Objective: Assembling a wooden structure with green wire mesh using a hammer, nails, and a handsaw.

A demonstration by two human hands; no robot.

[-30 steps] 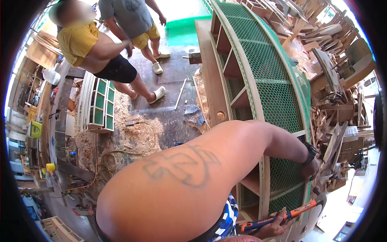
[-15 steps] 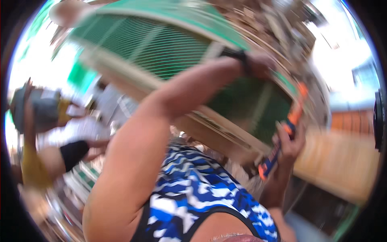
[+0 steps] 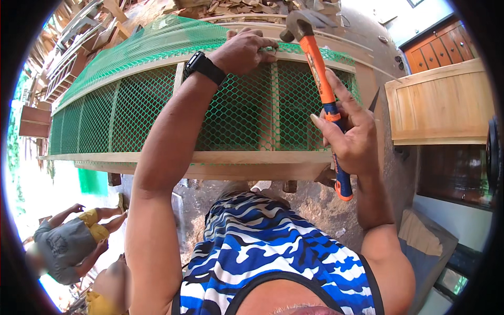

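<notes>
My right hand (image 3: pixel 349 128) is closed around the orange and dark blue handle of a hammer (image 3: pixel 317 71), its forefinger stretched along the grip. The metal head is up near the far rail, close to my left hand (image 3: pixel 247 51). That hand, below a black wristwatch (image 3: pixel 205 68), rests at the top rail with thumb and fingers drawn together. Whatever they pinch is too small to make out. Green plastic mesh (image 3: pixel 236 105) covers a long wooden frame (image 3: pixel 252 156) in front of me. Beside my right hand juts a dark pointed thing (image 3: pixel 375 100); whether I hold it is unclear.
Scrap wood (image 3: pixel 247 7) is heaped beyond the frame. A pale wooden panel (image 3: pixel 441 102) stands at right, with a brown drawer front (image 3: pixel 441 47) behind it. At lower left are a person in a grey shirt (image 3: pixel 68 244) and part of another in yellow.
My view has turned and steadied, so the frame now lies nearly level. The hammer has gone from below and right of my left hand to beside it, head raised.
</notes>
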